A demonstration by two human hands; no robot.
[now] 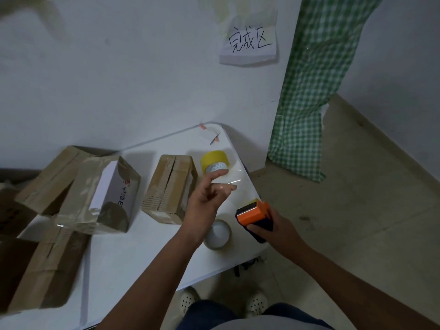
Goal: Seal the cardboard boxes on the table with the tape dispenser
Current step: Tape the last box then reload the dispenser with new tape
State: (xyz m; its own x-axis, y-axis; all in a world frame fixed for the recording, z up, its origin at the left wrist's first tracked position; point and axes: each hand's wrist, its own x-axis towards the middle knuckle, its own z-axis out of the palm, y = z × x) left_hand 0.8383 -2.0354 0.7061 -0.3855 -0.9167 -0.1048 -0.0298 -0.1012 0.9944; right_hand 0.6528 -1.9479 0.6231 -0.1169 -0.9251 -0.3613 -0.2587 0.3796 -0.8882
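Note:
My right hand (273,231) grips an orange and black tape dispenser (256,215) over the table's right edge. A clear strip of tape (234,184) stretches from the dispenser to my left hand (207,198), whose fingertips pinch its free end above the table. Just left of that hand stands a small brown cardboard box (170,186) with its top seam showing a gap. A white-faced box (104,196) wrapped in tape sits further left.
The white table (142,258) holds a yellow tape roll (214,161) at the back right and a clear tape roll (217,234) near my left wrist. More brown boxes (45,265) pile at the left. A labelled paper (250,42) hangs on the wall; a green checked cloth (309,91) hangs right.

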